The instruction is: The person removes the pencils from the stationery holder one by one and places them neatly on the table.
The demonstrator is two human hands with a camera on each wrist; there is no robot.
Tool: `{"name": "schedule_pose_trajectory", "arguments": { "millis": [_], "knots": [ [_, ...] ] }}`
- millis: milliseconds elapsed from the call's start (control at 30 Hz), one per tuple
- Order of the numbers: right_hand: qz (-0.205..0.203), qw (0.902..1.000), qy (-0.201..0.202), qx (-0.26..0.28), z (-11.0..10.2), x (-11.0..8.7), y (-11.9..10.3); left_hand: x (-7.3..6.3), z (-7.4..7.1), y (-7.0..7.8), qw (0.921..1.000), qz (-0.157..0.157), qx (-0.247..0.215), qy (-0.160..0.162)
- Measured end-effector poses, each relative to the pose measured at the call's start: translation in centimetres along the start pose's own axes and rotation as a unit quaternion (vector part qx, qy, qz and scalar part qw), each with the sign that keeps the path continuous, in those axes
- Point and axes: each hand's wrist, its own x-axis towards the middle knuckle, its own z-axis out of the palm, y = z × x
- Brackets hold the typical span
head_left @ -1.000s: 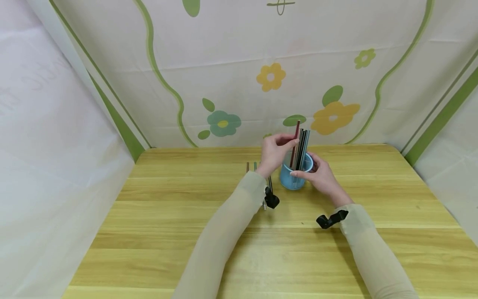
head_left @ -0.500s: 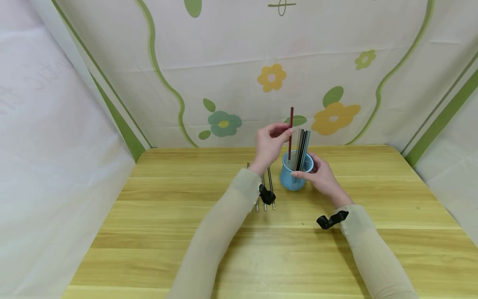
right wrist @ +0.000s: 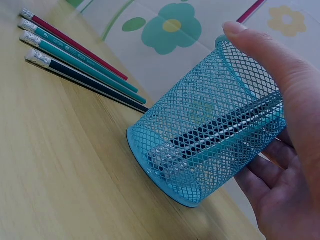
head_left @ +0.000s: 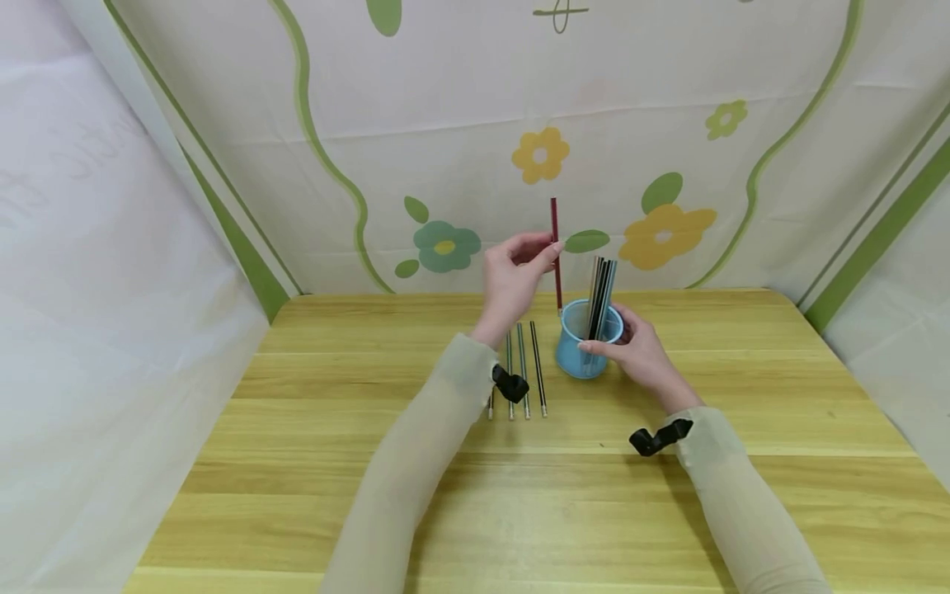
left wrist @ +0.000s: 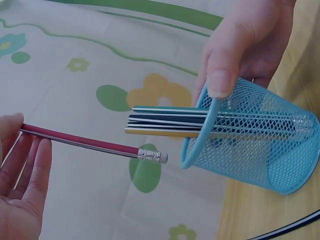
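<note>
My left hand (head_left: 514,276) pinches a red pencil (head_left: 558,280) between thumb and fingertips, up beside the pencil cup. The pencil stands nearly upright, its eraser end (left wrist: 154,156) down, outside the cup's mouth in the left wrist view. My right hand (head_left: 642,353) grips the light-blue mesh pencil cup (head_left: 573,356), thumb at the rim and fingers round the far side. Inside the cup leans a bundle of dark, green and yellow pencils (left wrist: 167,120), eraser ends at the bottom. On the table left of the cup, several pencils (head_left: 538,371) lie side by side, partly hidden behind my left wrist.
The wooden table (head_left: 594,511) reaches back to a white cloth wall (head_left: 460,124) printed with flowers. Another cloth wall (head_left: 111,330) hangs on the left. The lying pencils, red, green and dark (left wrist: 290,226), are close beside the cup's base.
My left hand has lifted the red pencil up out of the cup and moved left with it. More of the lying pencils now shows. My right hand and the cup stay in place.
</note>
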Motion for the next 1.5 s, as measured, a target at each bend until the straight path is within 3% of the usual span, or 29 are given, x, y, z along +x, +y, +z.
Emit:
{"name": "schedule_pose_trajectory", "arguments": {
  "millis": [500,767,1000,1367,1500],
  "knots": [
    [0.005,1.0000,-0.004,0.006,-0.2,0.0,0.3,0.0,-2.9,0.3,0.9996,0.012,0.001,0.027],
    [0.008,0.9999,-0.006,0.014,-0.2,0.0,0.2,-0.5,-4.6,-0.2,0.9991,0.008,0.011,0.040],
    [0.013,0.9997,-0.009,0.016,-0.1,-0.2,-0.5,-1.3,-7.2,-1.3,0.9986,-0.001,0.035,0.038],
    [0.019,0.9995,-0.010,0.022,-0.1,-0.1,-0.1,-2.8,-10.8,-3.0,0.9968,-0.060,0.052,0.012],
    [0.022,0.9993,-0.014,0.025,-0.1,-0.3,-1.1,-3.2,-11.3,-4.0,0.9921,-0.105,0.069,-0.008]
  ]
}}
